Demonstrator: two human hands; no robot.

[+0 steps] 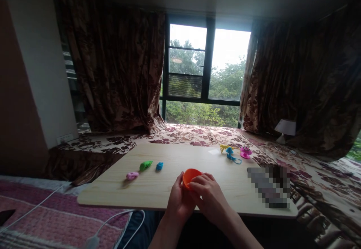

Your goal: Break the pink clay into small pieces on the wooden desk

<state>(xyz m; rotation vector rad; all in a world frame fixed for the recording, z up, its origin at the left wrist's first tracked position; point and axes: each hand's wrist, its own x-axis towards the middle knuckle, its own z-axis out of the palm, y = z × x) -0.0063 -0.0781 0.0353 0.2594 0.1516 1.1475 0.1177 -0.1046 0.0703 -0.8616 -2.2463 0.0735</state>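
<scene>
Cupping smooth, round, hollow orange bowl point(190, 175) in left hand point(179, 198), pinching near rim with right hand point(208, 192) | held above near edge of pale grained-wood table point(108, 189) | at left: knobbly pink lump point(132, 175), elongated green roll point(146, 165), blocky blue chunk point(159, 166) | far right: spindly yellow figure point(224, 148), blue mushroom point(229, 151), domed pink figure point(245, 152)

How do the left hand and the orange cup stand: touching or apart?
Touching. The head view shows the left hand cradling the orange cup, its thumb against the cup's side.
</scene>
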